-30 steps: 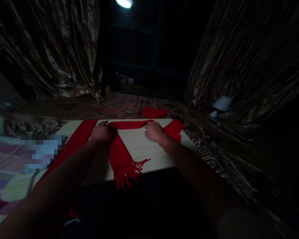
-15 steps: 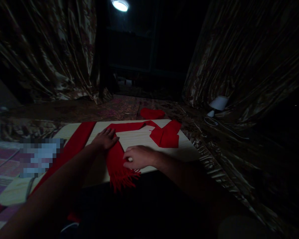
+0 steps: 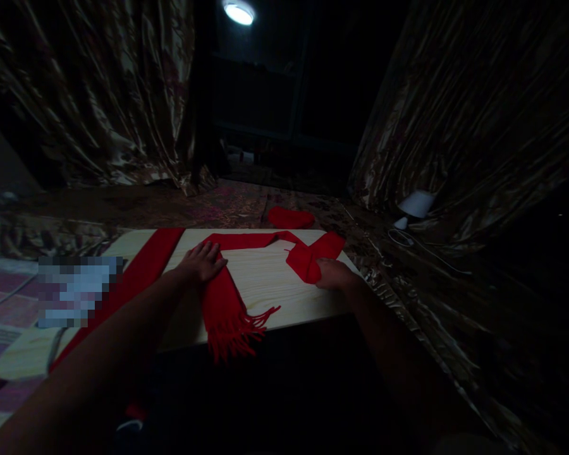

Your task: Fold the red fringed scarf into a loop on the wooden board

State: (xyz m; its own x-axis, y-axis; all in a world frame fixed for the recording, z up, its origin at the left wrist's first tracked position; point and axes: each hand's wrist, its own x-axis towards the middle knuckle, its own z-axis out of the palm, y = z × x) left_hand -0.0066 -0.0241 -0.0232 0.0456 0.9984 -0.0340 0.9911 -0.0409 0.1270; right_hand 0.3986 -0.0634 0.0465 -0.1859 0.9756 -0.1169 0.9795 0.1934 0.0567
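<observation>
A red scarf (image 3: 222,303) with a fringed end lies over a light wooden tabletop (image 3: 265,275), its fringe hanging at the near edge. My left hand (image 3: 203,261) presses flat on the scarf where it bends, fingers spread. From there a red strip runs along the far side to a folded, crumpled part on the right. At that part my right hand (image 3: 333,273) is closed on the cloth; its fingertips are partly hidden. Another long red strip (image 3: 154,259) crosses the left side of the tabletop, partly behind my left arm.
Beyond the tabletop sits a red bundle (image 3: 291,218) on patterned cloth. A small white lamp (image 3: 416,205) with a cord stands at the right. Curtains (image 3: 137,95) hang on both sides of a dark window. A blurred-out item (image 3: 83,291) lies at the left.
My right hand has moved right, from beside the fringed end to the folded part of the scarf, and closed on it. My left hand has stayed in place.
</observation>
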